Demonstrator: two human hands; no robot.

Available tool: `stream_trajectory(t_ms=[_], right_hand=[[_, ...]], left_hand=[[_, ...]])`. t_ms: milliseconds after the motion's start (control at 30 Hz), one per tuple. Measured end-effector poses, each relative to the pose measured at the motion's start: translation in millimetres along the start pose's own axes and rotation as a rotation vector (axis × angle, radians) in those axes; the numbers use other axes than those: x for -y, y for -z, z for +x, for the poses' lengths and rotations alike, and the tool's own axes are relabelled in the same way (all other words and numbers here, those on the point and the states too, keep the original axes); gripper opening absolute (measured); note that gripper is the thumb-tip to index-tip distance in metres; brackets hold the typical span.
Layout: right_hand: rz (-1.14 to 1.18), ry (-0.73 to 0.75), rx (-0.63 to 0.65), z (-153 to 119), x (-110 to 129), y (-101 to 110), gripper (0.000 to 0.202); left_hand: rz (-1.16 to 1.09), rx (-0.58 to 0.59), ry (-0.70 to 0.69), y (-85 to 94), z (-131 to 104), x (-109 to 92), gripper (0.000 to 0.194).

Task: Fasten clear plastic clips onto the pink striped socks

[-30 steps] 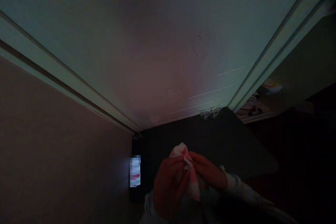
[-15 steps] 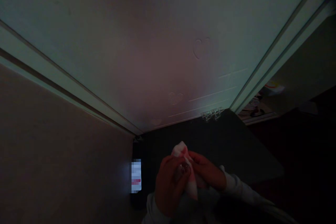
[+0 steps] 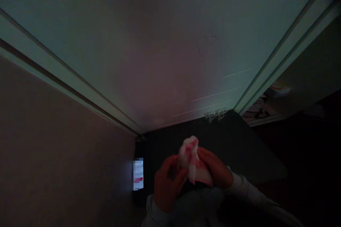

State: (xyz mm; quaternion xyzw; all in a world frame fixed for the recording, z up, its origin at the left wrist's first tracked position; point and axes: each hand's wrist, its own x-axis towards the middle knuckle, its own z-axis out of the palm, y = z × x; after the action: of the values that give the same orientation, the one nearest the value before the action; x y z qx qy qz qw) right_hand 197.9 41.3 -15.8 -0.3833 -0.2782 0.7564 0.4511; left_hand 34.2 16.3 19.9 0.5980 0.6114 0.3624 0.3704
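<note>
My left hand (image 3: 166, 182) is closed around a small clear, glass-like object (image 3: 183, 161); the dim light hides its exact kind. A pink-and-white cloth (image 3: 201, 172) is bunched against that object and hangs down between my hands. My right hand (image 3: 217, 168) grips the cloth from its right side, fingers pressed into the folds. Both hands are held just above the near part of a dark tabletop (image 3: 165, 145). Several small clear, shiny pieces (image 3: 215, 114) lie clustered at the table's far edge.
A pale panel (image 3: 149, 60) with embossed hearts rises behind the table. A lit phone-like screen (image 3: 137, 175), partly pixelated, is at the left edge beside a wall (image 3: 66, 149). To the right, an open shelf space holds a white box (image 3: 279, 89) and dark items.
The cloth has shifted up and spread open wider toward the right. My left hand has moved slightly left, and my right hand has turned a little with the cloth.
</note>
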Motion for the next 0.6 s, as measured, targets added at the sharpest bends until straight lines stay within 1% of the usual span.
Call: stream_trajectory(t_ms=[67, 167, 267, 367, 433, 533, 600], right_hand=[[-0.05, 0.009, -0.002, -2, 1, 2, 0.042], [-0.063, -0.03, 0.02, -7, -3, 4, 0.043], [-0.073, -0.059, 0.074, -11, -11, 8, 0.041], [-0.142, -0.038, 0.111, -12, -16, 14, 0.042], [-0.193, -0.023, 0.148, -11, -18, 18, 0.042], [-0.252, 0.016, 0.193, -10, -16, 20, 0.036], [-0.272, 0.06, 0.198, -9, -14, 19, 0.031]], left_hand=[[0.044, 0.023, 0.003, -1.1, 0, -1, 0.02], [0.12, 0.064, -0.002, -2.4, -1, 0, 0.013], [0.153, 0.094, -0.07, -2.6, -2, 2, 0.012], [0.117, 0.154, -0.184, -2.2, -2, 2, 0.015], [0.088, 0.173, -0.225, -1.8, -2, 1, 0.016], [0.035, 0.169, -0.224, -1.1, -1, -1, 0.017], [-0.005, 0.154, -0.191, -0.4, 0, -2, 0.02]])
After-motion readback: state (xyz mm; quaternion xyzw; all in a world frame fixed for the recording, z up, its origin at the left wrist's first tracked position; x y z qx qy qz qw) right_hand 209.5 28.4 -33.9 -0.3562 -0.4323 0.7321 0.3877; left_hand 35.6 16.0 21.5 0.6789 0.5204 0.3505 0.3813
